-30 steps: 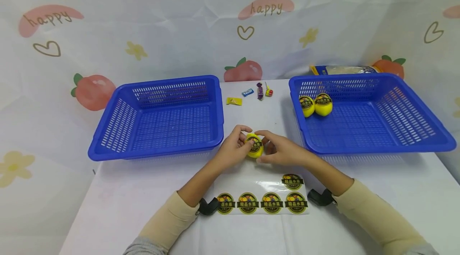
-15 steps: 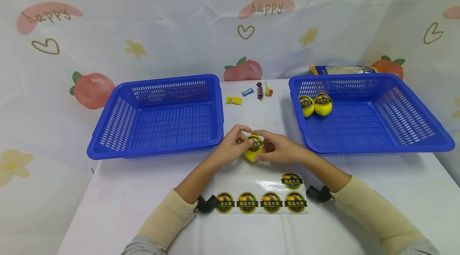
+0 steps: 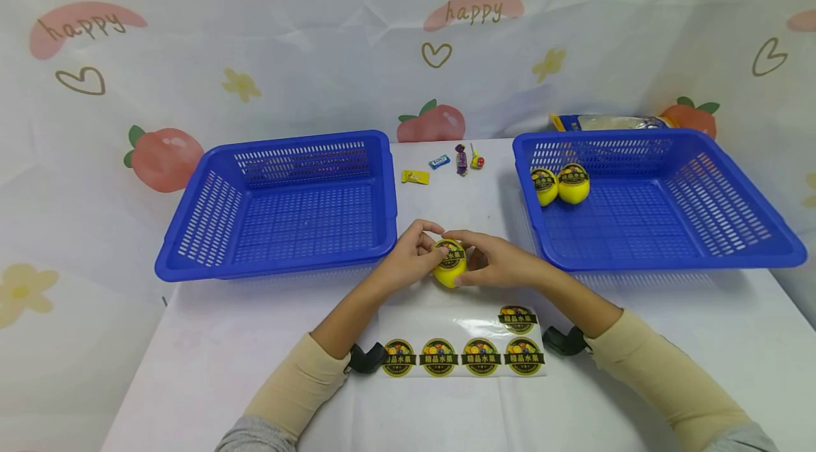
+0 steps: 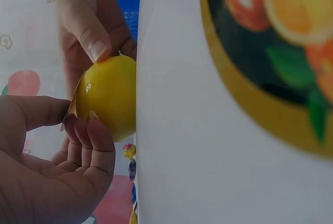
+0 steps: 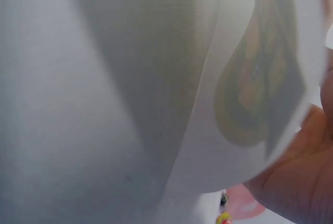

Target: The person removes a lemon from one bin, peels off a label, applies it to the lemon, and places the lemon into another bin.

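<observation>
A yellow lemon (image 3: 450,278) with a round dark fruit sticker (image 3: 452,254) is held between both hands over the middle of the table. The left hand (image 3: 411,258) grips its left side, thumb on the sticker. From the right, the right hand (image 3: 502,263) holds it, thumb low on the front. Seen from the left wrist, the sticker's edge (image 4: 71,104) stands slightly off the lemon (image 4: 110,99), beside the left fingertips. A sheet of stickers (image 3: 433,321) lies just below the hands. The right wrist view is mostly filled by the blurred sheet (image 5: 192,167).
A blue basket (image 3: 274,271) stands at the left. Another blue basket (image 3: 663,264) at the right holds two stickered lemons (image 3: 574,191). Behind the hands lie a yellow candy (image 3: 415,177), a blue one (image 3: 439,161), a purple one (image 3: 462,160) and a lollipop (image 3: 477,161).
The lemon has tilted a little, showing more yellow below the sticker. Its sticker has come to sit nearer the top. Both hands stay almost in place.
</observation>
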{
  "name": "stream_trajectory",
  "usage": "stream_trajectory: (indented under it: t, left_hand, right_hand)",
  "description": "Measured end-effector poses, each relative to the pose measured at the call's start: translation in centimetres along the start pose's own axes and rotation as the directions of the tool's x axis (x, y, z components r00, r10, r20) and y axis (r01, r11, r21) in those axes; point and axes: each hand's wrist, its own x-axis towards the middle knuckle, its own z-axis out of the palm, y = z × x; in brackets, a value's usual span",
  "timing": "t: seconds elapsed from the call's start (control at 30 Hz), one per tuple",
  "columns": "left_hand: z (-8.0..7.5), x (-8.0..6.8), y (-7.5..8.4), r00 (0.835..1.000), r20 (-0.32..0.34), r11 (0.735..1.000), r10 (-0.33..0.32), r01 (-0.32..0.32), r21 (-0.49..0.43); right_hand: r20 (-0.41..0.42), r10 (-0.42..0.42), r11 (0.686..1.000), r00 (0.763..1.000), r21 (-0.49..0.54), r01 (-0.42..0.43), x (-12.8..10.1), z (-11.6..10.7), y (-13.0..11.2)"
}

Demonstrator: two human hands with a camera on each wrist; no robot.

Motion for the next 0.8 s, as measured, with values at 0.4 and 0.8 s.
stream_trajectory:
  t: [0.4, 0.8]
  left_hand:
    - [0.1, 0.3, -0.6, 1.0, -0.019, 1.0, 0.006, -0.006, 0.018]
    - [-0.3, 0.9, -1.5, 0.997, -0.019, 0.996, -0.07, 0.071, 0.056]
  right_hand:
    - [0.004, 0.004, 1.0, 1.0, -0.006, -0.004, 0.0, 0.0, -0.1]
    - [-0.003, -0.008, 1.0, 1.0, 0.015, 0.008, -0.3, -0.1, 0.1]
